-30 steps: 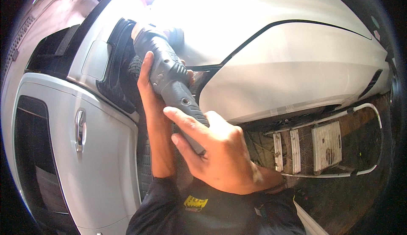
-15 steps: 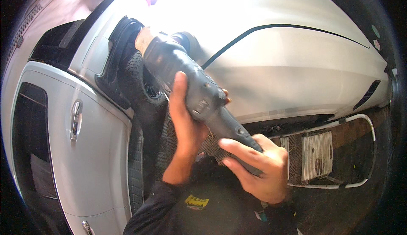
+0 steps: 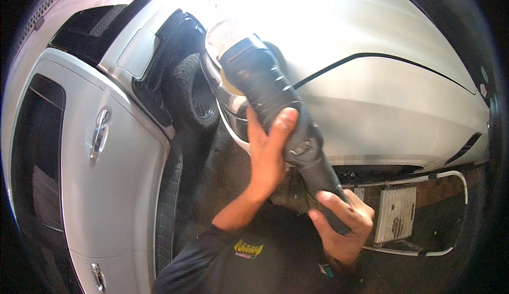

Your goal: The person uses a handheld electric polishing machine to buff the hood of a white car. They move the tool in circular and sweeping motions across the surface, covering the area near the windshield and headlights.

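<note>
Both my hands are closed on a long black power polisher (image 3: 265,84), which slants from upper left to lower right. My left hand (image 3: 268,148) grips the middle of its body, the thumb lying over the top. My right hand (image 3: 347,227) is wrapped round the rear handle. At the polisher's far end, the yellow edge of a round pad (image 3: 231,85) shows beneath the head, over the front corner of a white car (image 3: 366,106), just above its headlight (image 3: 231,107). Glare and the tool hide most of the pad, so I cannot tell how fully it touches the paint.
A silver pickup-type vehicle (image 3: 124,188) stands close on the left, its tyre (image 3: 191,82) near the white car's front. At lower right, beside the white car, is a low white-framed stand (image 3: 450,249) with a ribbed step (image 3: 395,214).
The polisher and both hands have shifted right and slightly down in view. More of the headlight and the yellow pad edge now shows. My left thumb lies farther over the body.
</note>
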The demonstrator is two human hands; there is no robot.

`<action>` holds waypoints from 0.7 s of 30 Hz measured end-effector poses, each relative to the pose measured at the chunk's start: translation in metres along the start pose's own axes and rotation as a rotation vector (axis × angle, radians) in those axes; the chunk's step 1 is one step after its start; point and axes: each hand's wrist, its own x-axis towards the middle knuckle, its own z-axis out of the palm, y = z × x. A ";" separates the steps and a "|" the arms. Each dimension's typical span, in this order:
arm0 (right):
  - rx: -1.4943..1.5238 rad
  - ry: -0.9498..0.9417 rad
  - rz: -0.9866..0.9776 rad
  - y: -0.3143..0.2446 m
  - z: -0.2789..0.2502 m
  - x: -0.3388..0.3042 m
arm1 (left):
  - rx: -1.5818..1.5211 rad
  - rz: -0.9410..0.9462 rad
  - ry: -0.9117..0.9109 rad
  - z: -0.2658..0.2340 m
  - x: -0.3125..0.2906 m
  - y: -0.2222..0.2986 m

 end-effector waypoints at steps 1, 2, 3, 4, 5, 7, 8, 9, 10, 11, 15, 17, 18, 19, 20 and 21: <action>-0.014 -0.019 0.002 -0.005 0.010 0.010 | -0.031 -0.014 -0.010 -0.009 0.009 0.007; -0.029 -0.037 0.005 -0.010 0.021 0.020 | -0.012 0.004 0.011 -0.024 0.022 0.009; -0.002 -0.076 0.019 -0.013 0.033 0.032 | -0.025 0.000 0.021 -0.036 0.032 0.018; 0.000 -0.079 0.025 -0.017 0.047 0.043 | -0.057 -0.013 0.010 -0.046 0.046 0.024; -0.003 -0.066 -0.016 -0.017 0.060 0.052 | -0.073 0.014 -0.006 -0.052 0.059 0.029; 0.048 -0.036 -0.086 -0.011 0.090 0.069 | -0.069 0.042 -0.026 -0.063 0.079 0.044; 0.069 -0.039 -0.081 -0.015 0.100 0.078 | -0.052 0.040 -0.040 -0.066 0.089 0.052; 0.090 -0.044 -0.074 -0.019 0.108 0.087 | 0.028 0.081 0.087 -0.070 0.102 0.051; 0.112 -0.049 -0.067 -0.022 0.115 0.095 | 0.049 0.044 0.103 -0.070 0.103 0.062; 0.117 -0.074 -0.060 -0.021 0.120 0.101 | 0.061 0.046 0.116 -0.077 0.111 0.065; 0.137 -0.086 -0.031 -0.025 0.142 0.118 | 0.022 0.002 0.047 -0.094 0.133 0.081; 0.164 -0.087 -0.020 -0.028 0.146 0.123 | -0.003 -0.007 0.057 -0.097 0.138 0.082; 0.184 -0.087 -0.011 -0.029 0.149 0.126 | 0.028 0.004 0.060 -0.096 0.140 0.086; 0.212 -0.082 -0.035 -0.031 0.152 0.130 | 0.059 0.015 0.062 -0.094 0.141 0.092; 0.239 -0.077 -0.059 -0.033 0.153 0.136 | 0.090 0.026 0.063 -0.091 0.141 0.097; 0.254 -0.061 -0.077 -0.034 0.155 0.139 | 0.149 0.011 0.022 -0.089 0.147 0.103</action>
